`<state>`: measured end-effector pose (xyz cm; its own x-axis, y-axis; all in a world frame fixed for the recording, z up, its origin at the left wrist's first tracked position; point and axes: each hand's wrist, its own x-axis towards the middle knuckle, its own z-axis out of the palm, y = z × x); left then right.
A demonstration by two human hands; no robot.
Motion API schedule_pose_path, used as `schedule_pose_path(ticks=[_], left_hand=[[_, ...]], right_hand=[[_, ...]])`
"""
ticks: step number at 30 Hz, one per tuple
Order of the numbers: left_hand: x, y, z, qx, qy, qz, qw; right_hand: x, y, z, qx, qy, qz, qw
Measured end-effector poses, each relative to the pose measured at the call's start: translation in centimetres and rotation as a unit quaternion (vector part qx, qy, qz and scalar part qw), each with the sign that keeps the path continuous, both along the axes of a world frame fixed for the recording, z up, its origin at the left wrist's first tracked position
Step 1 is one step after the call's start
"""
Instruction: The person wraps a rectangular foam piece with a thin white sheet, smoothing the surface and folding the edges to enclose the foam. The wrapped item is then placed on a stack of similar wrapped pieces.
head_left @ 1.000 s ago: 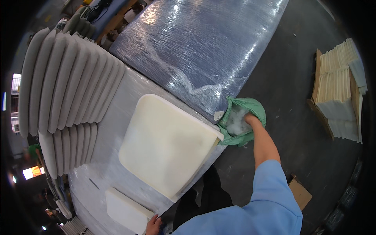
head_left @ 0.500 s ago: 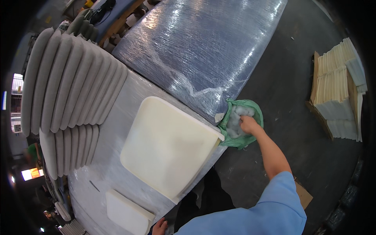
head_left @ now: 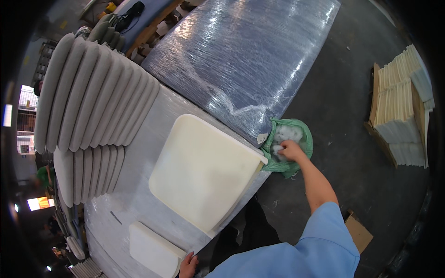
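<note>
My right hand reaches into a green bag filled with white fluffy fibre stuffing. Its fingers are pinched on a small tuft of fibre stuffing. Low in the view, my left hand is beside the corner of a small white foam pad; its fingers look slightly apart, with nothing seen in them, and contact with the pad is unclear. Between the hands, a large cream foam cushion lies flat on a plastic-covered table.
Grey cushions stand in rows on the table's left. A blue block wrapped in clear film adjoins the table at the back. On the dark floor at right are a stack of cream sheets and a piece of cardboard.
My right hand has drawn slightly down and left inside the bag, and a tuft now shows at its fingertips. My left hand has come further into view. The whole view has shifted a little.
</note>
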<state>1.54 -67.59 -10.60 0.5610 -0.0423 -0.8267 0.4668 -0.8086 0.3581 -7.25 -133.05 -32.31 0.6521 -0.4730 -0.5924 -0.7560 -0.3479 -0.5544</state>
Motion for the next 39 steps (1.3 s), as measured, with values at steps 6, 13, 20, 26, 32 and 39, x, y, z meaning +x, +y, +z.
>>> schedule_pose_path(ticks=[6,13,20,26,32,39], left_hand=[[-0.6,-0.3,-0.9,0.007,-0.025,-0.106,0.994],[4.3,-9.0,-3.3,-0.111,-0.018,-0.131,0.985],[8.3,-30.5,0.6,-0.339,0.026,-0.187,0.922],[8.9,-35.8,-0.2,-0.386,0.051,-0.18,0.904],[8.4,-31.2,-1.4,-0.32,-0.102,-0.079,0.938],[9.7,-25.1,1.5,-0.369,0.024,0.187,0.91]], right_hand=[[-3.1,-1.5,4.4,0.337,-0.214,-0.356,0.845],[-1.9,-0.9,10.8,0.442,-0.404,-0.443,0.667],[1.1,7.8,15.6,0.561,-0.405,-0.356,0.629],[2.0,16.2,17.5,0.66,-0.305,-0.258,0.636],[2.9,21.3,20.8,0.575,-0.163,-0.191,0.779],[3.0,23.1,18.9,0.538,-0.127,-0.227,0.802]])
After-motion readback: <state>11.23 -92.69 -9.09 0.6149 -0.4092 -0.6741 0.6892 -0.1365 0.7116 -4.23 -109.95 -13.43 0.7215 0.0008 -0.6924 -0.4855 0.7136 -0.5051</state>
